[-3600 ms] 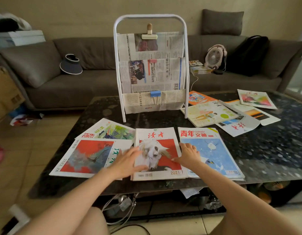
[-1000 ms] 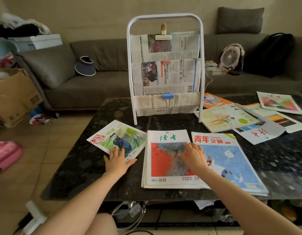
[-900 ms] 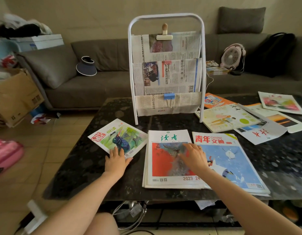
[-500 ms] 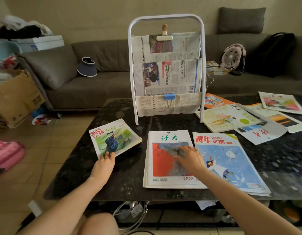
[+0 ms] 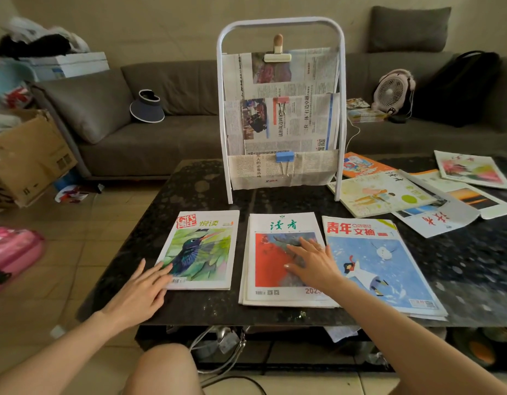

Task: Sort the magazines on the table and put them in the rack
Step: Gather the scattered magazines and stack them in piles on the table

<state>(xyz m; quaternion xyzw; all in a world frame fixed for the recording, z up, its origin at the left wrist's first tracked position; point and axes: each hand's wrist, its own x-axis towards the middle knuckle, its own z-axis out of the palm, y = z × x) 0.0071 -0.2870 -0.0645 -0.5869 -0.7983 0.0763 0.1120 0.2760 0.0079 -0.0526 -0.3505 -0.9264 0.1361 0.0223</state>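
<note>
The surface (image 5: 206,181) is dark speckled stone, polished, with a soft shine; the rack (image 5: 280,24) has a white painted metal tube frame, smooth, and its pockets (image 5: 280,121) are of thin matt newsprint; a blue clip (image 5: 285,156) with metal wire handles and a cream clip (image 5: 277,57) with a wooden-looking handle hold the paper; the bird magazine (image 5: 201,252) and the red magazine (image 5: 272,269) have smooth paper covers, slightly glossy; the sofa (image 5: 150,143) is grey woven cloth, matt; the box (image 5: 30,155) is rough brown cardboard; the floor (image 5: 75,240) is of smooth tiles.
</note>
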